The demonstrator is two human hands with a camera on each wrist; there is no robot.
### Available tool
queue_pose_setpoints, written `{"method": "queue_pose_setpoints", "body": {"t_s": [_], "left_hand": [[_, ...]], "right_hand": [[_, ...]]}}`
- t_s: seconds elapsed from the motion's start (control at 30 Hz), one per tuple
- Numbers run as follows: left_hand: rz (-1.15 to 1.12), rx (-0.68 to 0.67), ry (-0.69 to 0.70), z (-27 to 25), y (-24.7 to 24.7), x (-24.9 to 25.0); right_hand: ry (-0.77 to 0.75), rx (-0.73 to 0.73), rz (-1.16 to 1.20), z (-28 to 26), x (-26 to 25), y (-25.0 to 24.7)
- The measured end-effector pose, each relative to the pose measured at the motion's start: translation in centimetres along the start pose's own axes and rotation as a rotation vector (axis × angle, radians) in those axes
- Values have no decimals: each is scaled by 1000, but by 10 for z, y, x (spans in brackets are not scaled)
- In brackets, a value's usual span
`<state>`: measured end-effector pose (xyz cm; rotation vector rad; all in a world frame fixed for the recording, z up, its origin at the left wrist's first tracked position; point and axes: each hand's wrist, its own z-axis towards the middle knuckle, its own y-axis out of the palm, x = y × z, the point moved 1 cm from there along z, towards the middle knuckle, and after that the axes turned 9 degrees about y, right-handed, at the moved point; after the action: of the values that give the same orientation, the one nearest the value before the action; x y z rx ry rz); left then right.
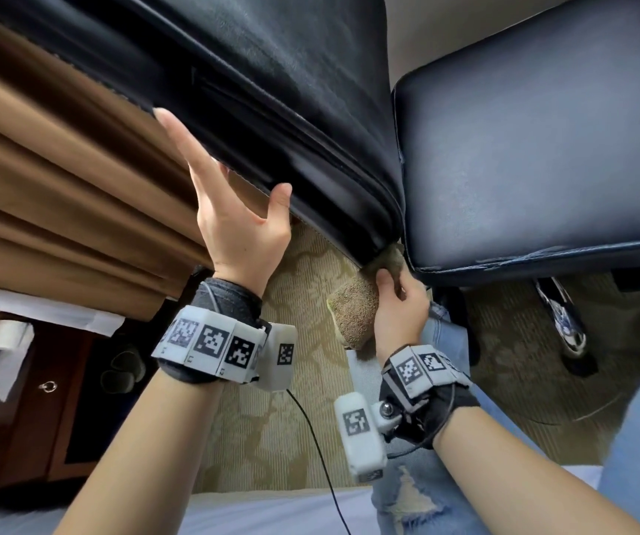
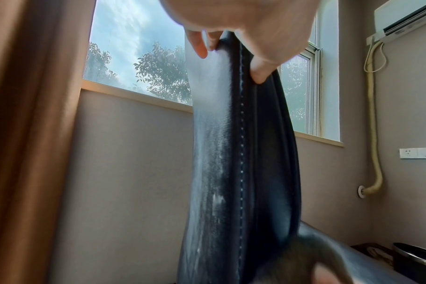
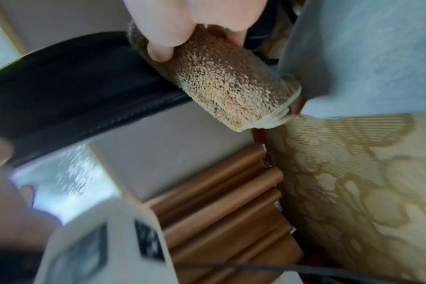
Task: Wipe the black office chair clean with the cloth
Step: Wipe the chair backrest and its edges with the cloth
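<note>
Gripping the edge of the black chair backrest (image 1: 272, 110), the left hand (image 1: 233, 218) has its thumb on the front and fingers behind. The right hand (image 1: 399, 307) pinches a folded tan terry cloth (image 1: 357, 314), pressing it into the crease where backrest meets seat cushion (image 1: 542, 148).

Brown curtain (image 1: 52, 195), patterned carpet (image 1: 272, 430), window (image 2: 134, 57)

Black chair (image 1: 279, 90), speckled tan-brown cloth (image 1: 353, 314), brown curtain (image 1: 40, 179), and beige carpet (image 1: 272, 418) with a floral pattern.
</note>
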<state>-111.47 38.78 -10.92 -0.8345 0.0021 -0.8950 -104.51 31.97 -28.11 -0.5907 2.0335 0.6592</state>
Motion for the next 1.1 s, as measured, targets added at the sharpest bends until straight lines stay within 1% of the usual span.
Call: {"method": "queue_pose_setpoints", "body": {"t_s": [0.13, 0.2, 0.27, 0.4, 0.53, 0.67, 0.8, 0.83, 0.9, 0.97, 1.03, 1.1], "left_hand": [[-5, 2, 5, 0, 1, 0], [-2, 1, 11, -1, 2, 0], [0, 5, 15, -1, 2, -1], [4, 28, 7, -3, 4, -5], [10, 13, -42, -2, 6, -6], [-2, -3, -34, 1, 3, -3], [-19, -2, -41, 2, 1, -3], [-25, 4, -44, 2, 1, -3], [-35, 11, -44, 2, 3, -2], [-43, 16, -44, 2, 4, -3], [-40, 19, -42, 2, 4, -4], [-32, 13, -37, 3, 3, -5]], "right_hand": [[-329, -148, 10, -24, -30, 24], [-420, -149, 2, -26, -38, 35], [-419, -139, -9, -20, -39, 41], [-353, -147, -67, -4, -22, 31], [-223, -139, -153, 9, -11, 18], [-116, -150, -194, 15, -9, 12], [26, -37, -294, 28, 11, -11], [21, -18, -283, 27, 11, -15], [-56, -37, -186, 16, 2, -16], [-175, -108, -73, -4, -13, -7], [-291, -187, -38, -19, -23, 10], [-325, -226, -37, -22, -28, 28]]}}
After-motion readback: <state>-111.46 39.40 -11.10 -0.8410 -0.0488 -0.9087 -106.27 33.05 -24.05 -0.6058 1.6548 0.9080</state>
